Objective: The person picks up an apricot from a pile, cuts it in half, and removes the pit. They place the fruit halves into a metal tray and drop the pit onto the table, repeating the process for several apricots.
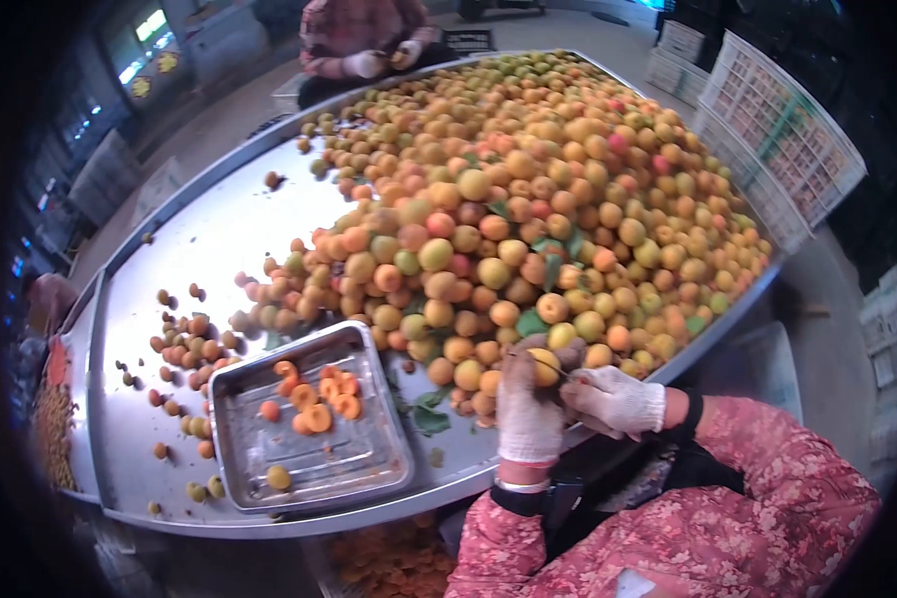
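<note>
My left hand (530, 414), in a whitish glove, is closed around a yellow apricot (545, 368) just above the table's near edge. Close beside it on the right, my gloved right hand (613, 401) grips what looks like a small knife (565, 375). Its thin dark blade reaches to the apricot, and the handle is hidden in the fingers. A big heap of whole apricots (528, 209) lies right behind both hands. To the left, a metal tray (394, 448) holds several orange apricot halves (316, 417) and a whole yellowish apricot (279, 477).
The metal table (199, 249) has a raised rim and loose apricots on its left part. White plastic crates (782, 130) stand at the right. Across the table sits another person (359, 45) with gloved hands. Below the near edge is a container of orange fruit pieces (389, 560).
</note>
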`<control>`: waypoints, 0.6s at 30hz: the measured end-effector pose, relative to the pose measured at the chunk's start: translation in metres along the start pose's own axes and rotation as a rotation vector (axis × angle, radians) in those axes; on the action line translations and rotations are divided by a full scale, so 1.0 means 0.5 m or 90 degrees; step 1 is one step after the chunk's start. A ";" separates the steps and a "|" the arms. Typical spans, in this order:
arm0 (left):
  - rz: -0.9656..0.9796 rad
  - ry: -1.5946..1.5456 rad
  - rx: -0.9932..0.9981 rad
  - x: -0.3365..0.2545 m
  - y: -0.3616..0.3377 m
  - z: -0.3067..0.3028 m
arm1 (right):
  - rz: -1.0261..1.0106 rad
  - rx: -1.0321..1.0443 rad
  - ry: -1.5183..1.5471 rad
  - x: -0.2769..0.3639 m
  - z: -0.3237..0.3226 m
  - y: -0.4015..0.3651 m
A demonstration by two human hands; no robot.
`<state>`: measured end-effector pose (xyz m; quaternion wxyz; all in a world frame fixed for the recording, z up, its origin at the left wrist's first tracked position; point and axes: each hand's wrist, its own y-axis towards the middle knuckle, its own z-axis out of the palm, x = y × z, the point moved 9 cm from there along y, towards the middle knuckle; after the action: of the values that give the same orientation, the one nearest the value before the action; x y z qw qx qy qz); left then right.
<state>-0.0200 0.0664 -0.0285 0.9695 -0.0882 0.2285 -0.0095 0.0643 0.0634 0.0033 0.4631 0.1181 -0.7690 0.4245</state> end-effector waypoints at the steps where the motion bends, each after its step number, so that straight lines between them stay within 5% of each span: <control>1: 0.007 0.003 -0.009 0.001 0.001 -0.007 | 0.011 0.020 0.034 -0.011 0.006 -0.003; 8: -0.024 -0.008 0.014 0.013 -0.004 0.005 | 0.028 -0.031 -0.022 -0.017 -0.007 -0.019; 12: 0.005 0.073 0.044 0.016 0.010 0.003 | -0.215 -0.186 -0.252 0.034 -0.035 -0.018; 18: 0.001 0.171 0.054 -0.001 0.005 0.019 | -0.191 -0.171 -0.321 0.024 -0.040 -0.002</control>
<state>-0.0164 0.0704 -0.0206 0.9331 -0.0448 0.3556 -0.0299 0.0706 0.0803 0.0180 0.3270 0.2689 -0.8828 0.2035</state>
